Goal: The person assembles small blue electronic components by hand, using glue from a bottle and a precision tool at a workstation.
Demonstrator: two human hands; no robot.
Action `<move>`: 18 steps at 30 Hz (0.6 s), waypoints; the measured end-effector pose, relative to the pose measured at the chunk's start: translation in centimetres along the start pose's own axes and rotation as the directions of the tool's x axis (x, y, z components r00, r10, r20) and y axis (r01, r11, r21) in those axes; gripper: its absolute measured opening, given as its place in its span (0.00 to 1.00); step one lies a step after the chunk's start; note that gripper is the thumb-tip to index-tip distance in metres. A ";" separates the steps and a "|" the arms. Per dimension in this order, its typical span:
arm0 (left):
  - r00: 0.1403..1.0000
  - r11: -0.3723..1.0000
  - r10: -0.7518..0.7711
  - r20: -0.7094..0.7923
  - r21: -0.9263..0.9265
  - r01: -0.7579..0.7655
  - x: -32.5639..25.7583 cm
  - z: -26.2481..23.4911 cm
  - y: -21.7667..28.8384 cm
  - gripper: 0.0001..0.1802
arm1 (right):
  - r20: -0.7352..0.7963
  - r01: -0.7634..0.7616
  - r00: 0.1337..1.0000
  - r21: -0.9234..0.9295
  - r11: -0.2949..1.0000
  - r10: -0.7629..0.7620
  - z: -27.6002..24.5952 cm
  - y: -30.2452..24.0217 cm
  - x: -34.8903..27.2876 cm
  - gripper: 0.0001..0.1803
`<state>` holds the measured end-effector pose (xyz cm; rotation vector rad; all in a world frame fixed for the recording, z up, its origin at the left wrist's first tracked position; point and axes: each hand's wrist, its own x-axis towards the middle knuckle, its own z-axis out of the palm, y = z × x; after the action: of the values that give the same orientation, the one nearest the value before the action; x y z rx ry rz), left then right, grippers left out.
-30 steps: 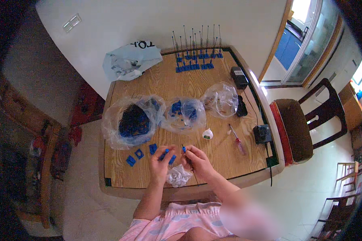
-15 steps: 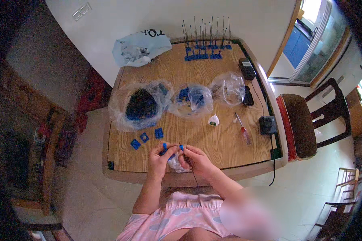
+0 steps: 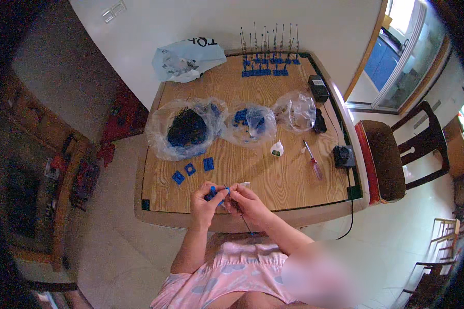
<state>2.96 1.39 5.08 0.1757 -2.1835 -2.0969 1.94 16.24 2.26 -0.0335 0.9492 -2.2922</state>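
Nearest you, a thin dark rod with a coiled section and blue ends (image 3: 247,223) slants down from your right hand (image 3: 248,200), its lower tip hanging out past the table's near edge. Your right fingers are curled round its coiled stretch, thumb and forefinger pinching close to the upper blue end. Your left hand (image 3: 205,202) grips a small bright-blue plastic part (image 3: 210,195) between thumb and bent fingers, and your two sets of fingertips come together over the near edge of the wood-grain tabletop (image 3: 294,190); whether the rod's end is seated in the blue part, you cannot tell, as your fingers cover it. A bit of crumpled white plastic (image 3: 246,184) shows just behind your right hand. Beyond your left hand lie three flat blue plastic pieces (image 3: 190,169) in a slanting row, apart from one another. Farther to the right are a screwdriver with a translucent red handle (image 3: 315,167), a black boxy adapter with a cord (image 3: 343,156) and a small white bottle (image 3: 277,149). Past them sit three clear plastic bags (image 3: 160,139), the left one holding dark and blue parts. At the far edge, a pale-blue plastic bag (image 3: 191,59) lies left of a cluster of upright sprung rods on blue bases (image 3: 257,72).
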 end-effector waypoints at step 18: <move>0.991 0.986 0.120 -0.052 0.121 -0.113 0.3 -0.6 -1.4 0.08 | -0.018 0.075 0.997 -0.070 0.995 -0.076 0.1 1.0 0.7 0.09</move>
<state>2.72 0.71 3.67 0.1152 -2.2258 -1.8793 2.00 15.26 1.59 -0.0761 1.0545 -2.3317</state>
